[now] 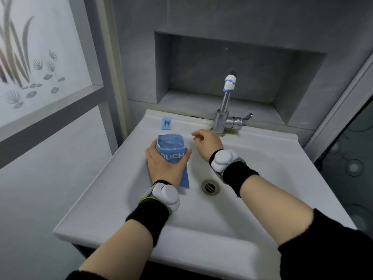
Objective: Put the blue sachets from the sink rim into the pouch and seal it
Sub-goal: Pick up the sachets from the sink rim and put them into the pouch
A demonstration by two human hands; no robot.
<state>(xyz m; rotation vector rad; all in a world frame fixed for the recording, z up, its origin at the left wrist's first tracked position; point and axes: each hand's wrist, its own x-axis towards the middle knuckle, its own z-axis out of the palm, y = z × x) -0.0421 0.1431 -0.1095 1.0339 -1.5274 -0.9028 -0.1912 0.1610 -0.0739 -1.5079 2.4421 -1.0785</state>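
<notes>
The left hand (163, 166) grips the blue pouch (170, 145), with the thumb on its left edge and the fingers wrapped round its right edge. The pouch stands up out of this hand with its mouth gaping, and its lower end trails back under the palm over the left slope of the white sink (113, 190). Just beyond the left hand's fingertips, one blue sachet (166, 123) lies flat on the back rim. The right hand (207, 143) hovers to the right of the pouch, fingers loosely curled and relaxed. The chrome tap (222, 118) stands just beyond its knuckles, and the drain (210, 187) lies below its wrist.
</notes>
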